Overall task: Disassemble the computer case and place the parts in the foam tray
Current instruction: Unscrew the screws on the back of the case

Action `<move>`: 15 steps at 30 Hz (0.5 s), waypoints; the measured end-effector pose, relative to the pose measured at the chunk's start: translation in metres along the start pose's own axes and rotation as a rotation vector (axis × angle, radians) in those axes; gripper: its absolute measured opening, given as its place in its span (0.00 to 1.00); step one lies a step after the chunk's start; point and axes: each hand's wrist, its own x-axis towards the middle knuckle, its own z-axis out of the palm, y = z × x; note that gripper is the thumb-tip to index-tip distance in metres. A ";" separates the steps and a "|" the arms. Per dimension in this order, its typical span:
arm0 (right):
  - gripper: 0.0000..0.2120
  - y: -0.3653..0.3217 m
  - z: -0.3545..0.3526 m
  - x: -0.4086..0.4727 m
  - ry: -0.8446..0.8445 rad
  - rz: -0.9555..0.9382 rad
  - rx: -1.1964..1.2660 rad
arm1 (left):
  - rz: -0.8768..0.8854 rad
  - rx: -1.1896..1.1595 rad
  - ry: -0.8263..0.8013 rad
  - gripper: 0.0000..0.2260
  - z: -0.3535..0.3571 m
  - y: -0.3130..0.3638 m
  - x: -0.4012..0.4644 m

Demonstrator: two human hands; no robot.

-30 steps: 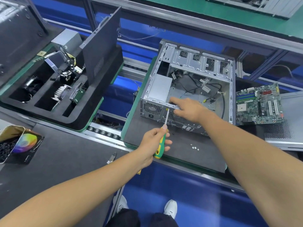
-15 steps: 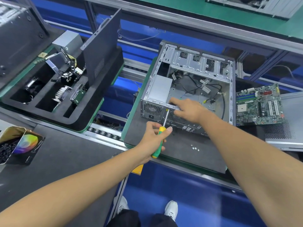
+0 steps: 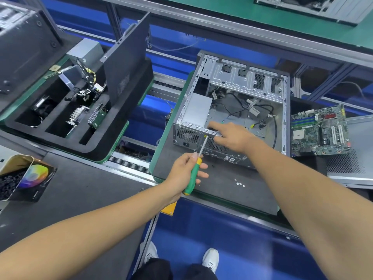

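Note:
An open metal computer case (image 3: 248, 81) lies on its side on a dark mat, with a grey power supply (image 3: 196, 112) still in its near left corner and loose cables inside. My left hand (image 3: 186, 171) grips a green and yellow screwdriver (image 3: 192, 176) whose tip touches the case's rear panel beside the power supply. My right hand (image 3: 232, 137) rests on the case's near rim, fingers over the edge. The black foam tray (image 3: 90, 146) at the left holds a heatsink, a drive and cables.
A green motherboard (image 3: 321, 131) lies right of the case on a grey side panel (image 3: 351, 166). Small loose screws (image 3: 240, 183) lie on the mat in front of the case. A dark panel (image 3: 126, 57) stands upright in the tray. A box of dark parts (image 3: 18, 178) sits at the left.
My left hand has shifted its grip along the screwdriver handle, with the shaft staying against the rear panel. My right hand stays on the case rim.

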 end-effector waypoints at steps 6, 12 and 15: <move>0.16 0.001 0.001 0.000 0.000 -0.007 -0.009 | -0.003 -0.018 -0.025 0.14 0.001 0.006 0.003; 0.15 0.002 0.002 0.003 0.006 -0.020 0.004 | 0.063 0.046 0.044 0.18 0.007 0.008 0.002; 0.16 0.004 0.003 0.002 0.013 -0.031 0.024 | 0.063 0.043 0.007 0.13 0.006 0.011 0.003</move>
